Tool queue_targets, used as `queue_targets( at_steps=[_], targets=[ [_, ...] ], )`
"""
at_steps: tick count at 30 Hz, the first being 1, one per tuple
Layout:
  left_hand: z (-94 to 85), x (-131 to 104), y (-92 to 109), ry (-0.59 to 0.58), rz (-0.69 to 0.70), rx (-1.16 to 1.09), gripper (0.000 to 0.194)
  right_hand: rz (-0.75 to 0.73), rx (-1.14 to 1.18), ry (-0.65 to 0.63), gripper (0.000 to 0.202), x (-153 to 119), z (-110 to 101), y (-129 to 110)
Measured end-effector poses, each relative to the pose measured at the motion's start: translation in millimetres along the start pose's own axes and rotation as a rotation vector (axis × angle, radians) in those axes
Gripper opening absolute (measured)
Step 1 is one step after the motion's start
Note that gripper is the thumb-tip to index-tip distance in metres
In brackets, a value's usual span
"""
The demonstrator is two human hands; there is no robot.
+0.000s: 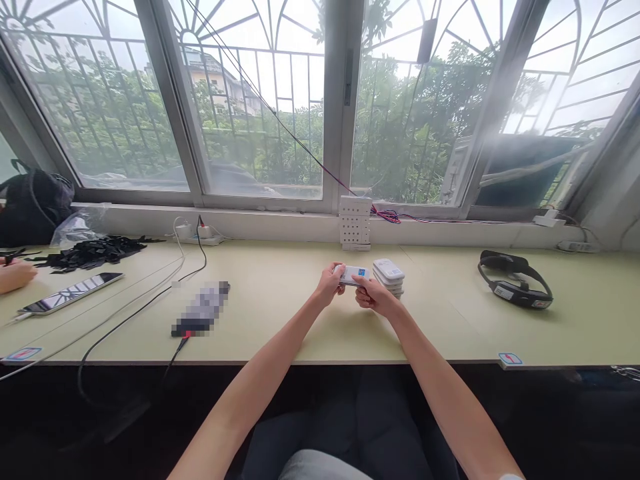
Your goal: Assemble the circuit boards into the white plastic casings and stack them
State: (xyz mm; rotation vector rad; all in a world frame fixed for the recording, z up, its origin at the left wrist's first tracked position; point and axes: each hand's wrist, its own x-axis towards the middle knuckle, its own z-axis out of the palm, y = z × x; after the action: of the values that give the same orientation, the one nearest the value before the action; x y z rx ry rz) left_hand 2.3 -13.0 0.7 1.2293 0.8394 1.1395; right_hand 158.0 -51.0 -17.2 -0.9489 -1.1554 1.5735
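Observation:
Between both hands, above the table, is a small flat white device (356, 272) with rounded corners and a blue patch on its top face. I cannot tell whether the patch is a screen or a label. My left hand (330, 283) grips its left end, thumb on top. On its right end my right hand (374, 295) is closed, with the thumb pressed near the blue patch. Close beside my right hand stands a stack of similar white devices (389, 272), several high, its lower part hidden partly by that hand.
A headset with a strap (516, 283) lies at the right. Leftward are a blurred-out device (203, 310) on a cable, a phone (73, 293), black strips (97, 252) and another person's hand (16, 275). A perforated white block (355, 223) stands against the sill.

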Motion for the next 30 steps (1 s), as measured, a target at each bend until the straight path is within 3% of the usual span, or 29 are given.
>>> queue_targets(
  at_steps=[7,21,30],
  targets=[
    [-0.4,-0.1,-0.7,-0.014,0.009,0.016,0.026,-0.005,0.041,-0.069,0.048,1.3,-4.8,1.1],
    [-1.0,1.1,-1.9,-0.029,0.032,0.021,0.022,-0.005,0.055,0.004,0.053,-4.3,3.2,-5.3],
    [-0.9,-1.0,2.2,-0.009,0.013,-0.024,0.025,0.018,0.063,-0.063,0.058,-6.2,4.6,-7.1]
  ],
)
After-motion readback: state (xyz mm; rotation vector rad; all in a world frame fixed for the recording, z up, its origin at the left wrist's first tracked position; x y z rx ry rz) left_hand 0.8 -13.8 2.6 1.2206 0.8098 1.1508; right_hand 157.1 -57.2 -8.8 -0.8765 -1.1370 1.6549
